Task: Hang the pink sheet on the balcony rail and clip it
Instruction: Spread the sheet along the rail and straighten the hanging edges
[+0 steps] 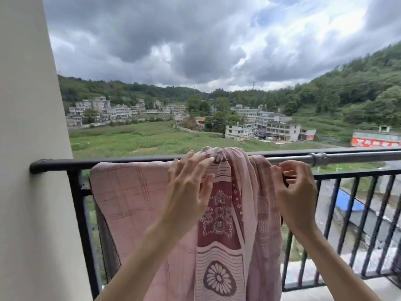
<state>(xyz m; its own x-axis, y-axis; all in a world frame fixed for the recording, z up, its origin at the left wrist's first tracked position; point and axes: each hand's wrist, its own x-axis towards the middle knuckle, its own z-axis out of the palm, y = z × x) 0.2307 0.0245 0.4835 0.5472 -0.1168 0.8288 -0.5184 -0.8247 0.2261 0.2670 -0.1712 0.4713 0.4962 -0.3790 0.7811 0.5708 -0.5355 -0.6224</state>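
Behind a balcony rail (130, 162) overlooking fields, the pink sheet (134, 203) hangs bunched over it, so the left hand (188, 187), fingers spread on the fold, should smooth outward while the right hand (293, 187), fingers curled pinching its edge, draws along the rail
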